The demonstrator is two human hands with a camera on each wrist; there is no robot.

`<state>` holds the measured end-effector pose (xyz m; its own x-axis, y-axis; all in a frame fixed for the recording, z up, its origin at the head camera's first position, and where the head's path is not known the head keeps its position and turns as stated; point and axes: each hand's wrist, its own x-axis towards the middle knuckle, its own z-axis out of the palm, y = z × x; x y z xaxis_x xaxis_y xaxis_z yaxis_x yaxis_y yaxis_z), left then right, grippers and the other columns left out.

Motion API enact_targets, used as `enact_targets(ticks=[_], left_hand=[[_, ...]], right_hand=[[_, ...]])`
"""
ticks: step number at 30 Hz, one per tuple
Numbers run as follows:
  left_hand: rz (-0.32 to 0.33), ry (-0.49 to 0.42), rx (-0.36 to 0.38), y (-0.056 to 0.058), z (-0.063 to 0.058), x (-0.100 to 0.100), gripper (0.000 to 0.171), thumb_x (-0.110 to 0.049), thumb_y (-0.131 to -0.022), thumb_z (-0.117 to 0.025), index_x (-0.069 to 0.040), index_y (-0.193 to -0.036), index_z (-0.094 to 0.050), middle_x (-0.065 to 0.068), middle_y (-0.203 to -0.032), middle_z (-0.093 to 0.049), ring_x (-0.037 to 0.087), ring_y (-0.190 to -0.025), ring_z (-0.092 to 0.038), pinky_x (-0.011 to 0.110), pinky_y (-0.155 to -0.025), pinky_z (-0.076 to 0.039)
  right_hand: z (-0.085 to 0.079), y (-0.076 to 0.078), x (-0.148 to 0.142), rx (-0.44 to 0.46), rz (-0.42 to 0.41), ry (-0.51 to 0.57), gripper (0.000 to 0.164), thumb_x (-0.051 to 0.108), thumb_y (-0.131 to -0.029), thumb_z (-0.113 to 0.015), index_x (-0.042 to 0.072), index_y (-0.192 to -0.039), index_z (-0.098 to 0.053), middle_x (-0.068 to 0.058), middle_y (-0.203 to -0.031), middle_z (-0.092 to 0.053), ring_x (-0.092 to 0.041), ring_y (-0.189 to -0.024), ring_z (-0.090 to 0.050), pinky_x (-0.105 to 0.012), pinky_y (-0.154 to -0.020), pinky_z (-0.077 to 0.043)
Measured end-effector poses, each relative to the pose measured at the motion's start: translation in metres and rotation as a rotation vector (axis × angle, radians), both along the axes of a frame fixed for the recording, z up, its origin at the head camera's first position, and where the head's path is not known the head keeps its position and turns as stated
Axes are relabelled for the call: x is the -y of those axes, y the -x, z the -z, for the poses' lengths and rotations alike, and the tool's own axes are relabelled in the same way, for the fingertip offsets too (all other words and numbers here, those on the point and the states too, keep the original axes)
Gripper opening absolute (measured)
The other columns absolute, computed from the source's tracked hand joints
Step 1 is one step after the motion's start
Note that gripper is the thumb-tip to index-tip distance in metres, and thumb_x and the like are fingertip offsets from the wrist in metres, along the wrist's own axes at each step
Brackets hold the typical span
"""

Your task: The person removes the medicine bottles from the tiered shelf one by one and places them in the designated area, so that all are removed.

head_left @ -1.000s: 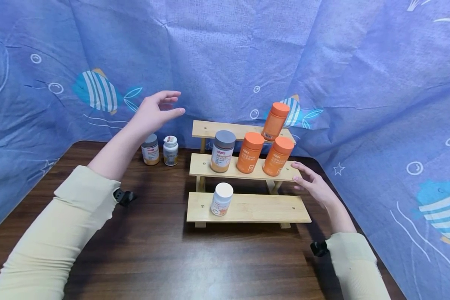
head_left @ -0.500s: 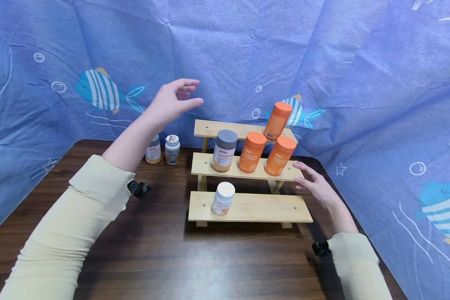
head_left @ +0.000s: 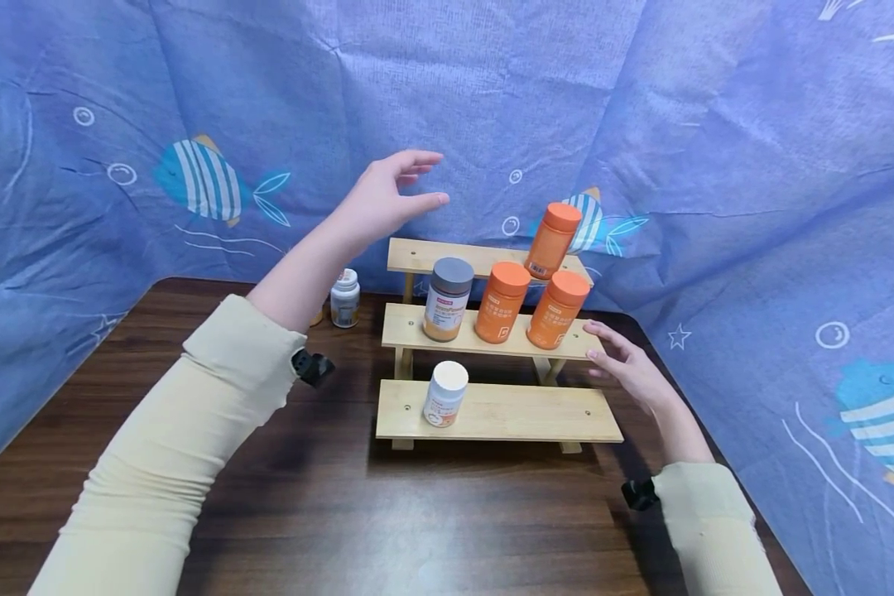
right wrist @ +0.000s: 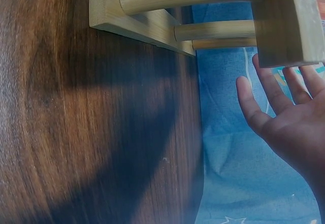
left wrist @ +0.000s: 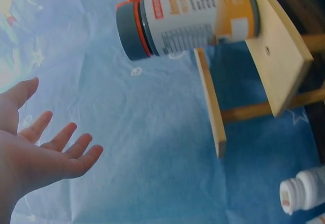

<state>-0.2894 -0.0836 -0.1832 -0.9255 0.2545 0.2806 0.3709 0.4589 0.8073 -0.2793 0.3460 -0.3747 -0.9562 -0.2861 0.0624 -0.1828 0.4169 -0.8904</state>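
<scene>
My left hand (head_left: pixel 395 194) hovers in the air, up and left of the top step of a wooden three-step rack (head_left: pixel 499 414). Its fingers are loosely bent and nothing lies between them and the thumb. Beside the right end of the middle step is my right hand (head_left: pixel 626 368), fingers relaxed and holding nothing; whether the fingertips touch the wood I cannot tell. A grey-capped bottle (head_left: pixel 447 302) and two orange bottles (head_left: pixel 501 306) stand on the middle step. Another orange bottle (head_left: pixel 551 242) stands on the top step. On the bottom step sits a white bottle (head_left: pixel 444 397).
Behind my left forearm a small white-capped bottle (head_left: pixel 345 300) stands on the dark wooden table (head_left: pixel 387 521). Another bottle beside it is almost wholly hidden by the arm. A blue fish-print cloth (head_left: pixel 447 99) hangs behind the table and along its right side.
My left hand has moved right and slightly up, from above the table bottles toward the rack's top step. Its forearm now covers one table bottle. The right hand stays by the rack.
</scene>
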Motion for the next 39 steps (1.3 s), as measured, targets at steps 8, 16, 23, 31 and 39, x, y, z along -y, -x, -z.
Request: enact_targets(ticks=[8,16,23,31,39], left_hand=[[0.032,-0.018,-0.016,0.002,-0.008,-0.024,0.06,-0.039,-0.088,-0.065,-0.029,-0.142,-0.041,-0.008,-0.146,-0.04,0.014,-0.136,-0.033,0.037,-0.108,-0.034],[0.055,-0.06,-0.03,0.007,-0.008,-0.047,0.058,-0.038,-0.087,-0.066,-0.03,-0.139,-0.044,-0.01,-0.142,-0.043,0.012,-0.133,-0.035,0.038,-0.107,-0.035],[0.097,-0.07,-0.025,0.011,-0.006,-0.066,0.058,-0.039,-0.087,-0.067,-0.029,-0.14,-0.044,-0.009,-0.143,-0.042,0.014,-0.134,-0.034,0.04,-0.107,-0.035],[0.128,-0.122,0.008,0.017,0.001,-0.085,0.059,-0.037,-0.087,-0.067,-0.029,-0.14,-0.043,-0.005,-0.144,-0.042,0.016,-0.134,-0.035,0.039,-0.106,-0.035],[0.13,-0.115,0.021,0.027,0.005,-0.101,0.06,-0.037,-0.088,-0.066,-0.029,-0.142,-0.041,-0.004,-0.147,-0.039,0.017,-0.136,-0.033,0.039,-0.106,-0.037]], right_hand=[[-0.001,0.0,0.0,0.006,0.002,-0.001,0.058,0.026,-0.095,-0.057,0.011,-0.146,-0.033,-0.008,-0.156,-0.019,-0.003,-0.121,-0.04,-0.035,-0.087,-0.053],[0.0,0.0,0.0,0.011,0.0,0.004,0.058,0.025,-0.095,-0.057,0.011,-0.146,-0.033,-0.009,-0.156,-0.019,-0.003,-0.121,-0.041,-0.039,-0.088,-0.052],[0.0,0.001,-0.001,0.007,-0.005,-0.002,0.058,0.026,-0.095,-0.057,0.011,-0.146,-0.033,-0.009,-0.156,-0.018,-0.003,-0.121,-0.041,-0.034,-0.086,-0.053],[-0.001,0.001,0.0,0.005,-0.002,0.002,0.057,0.025,-0.095,-0.057,0.01,-0.146,-0.034,-0.01,-0.156,-0.018,-0.002,-0.12,-0.041,-0.037,-0.087,-0.053],[-0.002,0.0,0.001,0.005,-0.009,-0.004,0.058,0.026,-0.095,-0.057,0.009,-0.146,-0.033,-0.012,-0.156,-0.017,-0.007,-0.123,-0.039,-0.036,-0.086,-0.053]])
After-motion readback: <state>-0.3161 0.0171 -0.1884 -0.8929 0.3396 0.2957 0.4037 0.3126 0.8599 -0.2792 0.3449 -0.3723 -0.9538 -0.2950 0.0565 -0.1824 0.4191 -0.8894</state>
